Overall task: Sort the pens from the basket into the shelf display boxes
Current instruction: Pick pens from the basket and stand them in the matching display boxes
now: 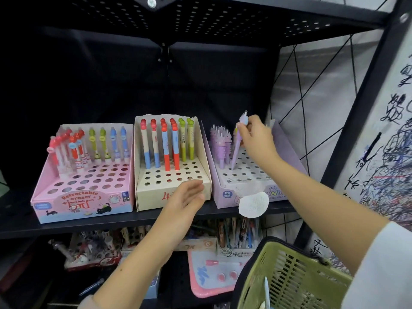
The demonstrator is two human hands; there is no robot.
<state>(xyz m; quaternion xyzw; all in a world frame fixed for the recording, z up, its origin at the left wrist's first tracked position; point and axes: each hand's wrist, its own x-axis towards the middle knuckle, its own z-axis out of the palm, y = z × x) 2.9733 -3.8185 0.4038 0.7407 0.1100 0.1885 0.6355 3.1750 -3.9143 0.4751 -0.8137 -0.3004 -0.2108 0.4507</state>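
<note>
Your right hand [256, 139] pinches a purple pen [238, 142], tip at the purple box [249, 181] on the shelf's right end, left hand [189, 197] spread by the cream box [171, 192]; next, seat it in 1 hole.

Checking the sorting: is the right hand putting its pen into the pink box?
No, the right hand holds a purple pen over the purple box.

The upper shelf [142, 216] carries three display boxes: one pink [84, 197], one cream [171, 175], one lilac [249, 186]. The cream box holds ten pens: four blue-tipped, four red-tipped, two green. One green basket [289, 279] is present.
</note>
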